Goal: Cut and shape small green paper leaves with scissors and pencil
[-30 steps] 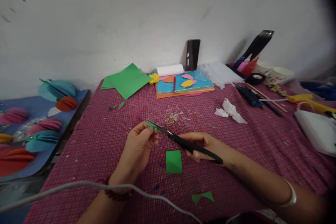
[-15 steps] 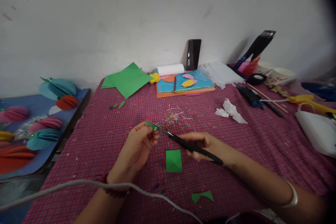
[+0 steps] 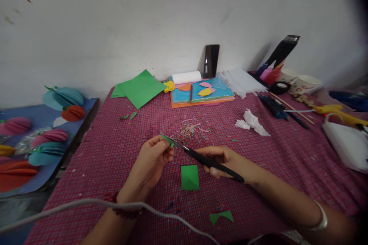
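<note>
Above the checked worktop point(image 3: 115, 160), the left hand point(image 3: 151, 162) pinches a small green paper piece point(image 3: 166, 139) between closed fingers while the right hand point(image 3: 222, 160), fingers curled shut around black scissors point(image 3: 207, 159), sets the blades against it, just above a green paper rectangle point(image 3: 190, 177).

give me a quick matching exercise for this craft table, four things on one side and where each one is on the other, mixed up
Things:
1. scissors
2. phone
3. green paper rectangle
4. crumpled white tissue

Places:
A. leaning upright against the wall
B. flat on the cloth, just below the hands
C. held in the right hand, blades at the small green piece pinched by the left hand
D. on the cloth to the right of the pile of coloured shreds

Pairs: 1-C, 2-A, 3-B, 4-D
</note>
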A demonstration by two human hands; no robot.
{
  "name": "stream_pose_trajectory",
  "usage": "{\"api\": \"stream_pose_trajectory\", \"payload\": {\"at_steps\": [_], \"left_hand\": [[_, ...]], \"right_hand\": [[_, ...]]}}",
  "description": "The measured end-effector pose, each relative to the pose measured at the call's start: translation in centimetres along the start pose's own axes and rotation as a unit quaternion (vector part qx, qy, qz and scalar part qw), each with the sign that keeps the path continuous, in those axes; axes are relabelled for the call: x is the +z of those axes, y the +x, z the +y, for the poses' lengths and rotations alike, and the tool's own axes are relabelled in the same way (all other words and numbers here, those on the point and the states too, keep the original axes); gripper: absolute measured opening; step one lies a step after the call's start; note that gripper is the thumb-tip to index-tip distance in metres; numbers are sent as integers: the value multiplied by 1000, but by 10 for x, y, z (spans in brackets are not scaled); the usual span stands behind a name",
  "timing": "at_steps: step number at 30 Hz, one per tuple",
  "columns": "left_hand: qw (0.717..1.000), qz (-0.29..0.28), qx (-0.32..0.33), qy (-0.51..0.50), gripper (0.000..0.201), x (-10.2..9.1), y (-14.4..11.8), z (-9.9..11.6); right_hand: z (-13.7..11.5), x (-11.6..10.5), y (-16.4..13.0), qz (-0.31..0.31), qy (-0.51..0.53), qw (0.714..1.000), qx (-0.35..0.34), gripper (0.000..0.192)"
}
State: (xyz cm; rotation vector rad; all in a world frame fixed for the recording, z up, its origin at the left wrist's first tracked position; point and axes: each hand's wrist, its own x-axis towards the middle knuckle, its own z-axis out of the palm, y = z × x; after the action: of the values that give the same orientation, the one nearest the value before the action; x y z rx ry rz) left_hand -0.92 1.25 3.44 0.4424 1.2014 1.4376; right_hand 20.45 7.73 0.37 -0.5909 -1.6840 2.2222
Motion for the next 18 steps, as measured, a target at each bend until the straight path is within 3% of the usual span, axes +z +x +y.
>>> {"api": "stream_pose_trajectory", "payload": {"at_steps": [18], "left_hand": [[999,26,33,5,11,4,-1,-2]], "right_hand": [[3,1,-2,-14,-18,1000,3,58]]}}
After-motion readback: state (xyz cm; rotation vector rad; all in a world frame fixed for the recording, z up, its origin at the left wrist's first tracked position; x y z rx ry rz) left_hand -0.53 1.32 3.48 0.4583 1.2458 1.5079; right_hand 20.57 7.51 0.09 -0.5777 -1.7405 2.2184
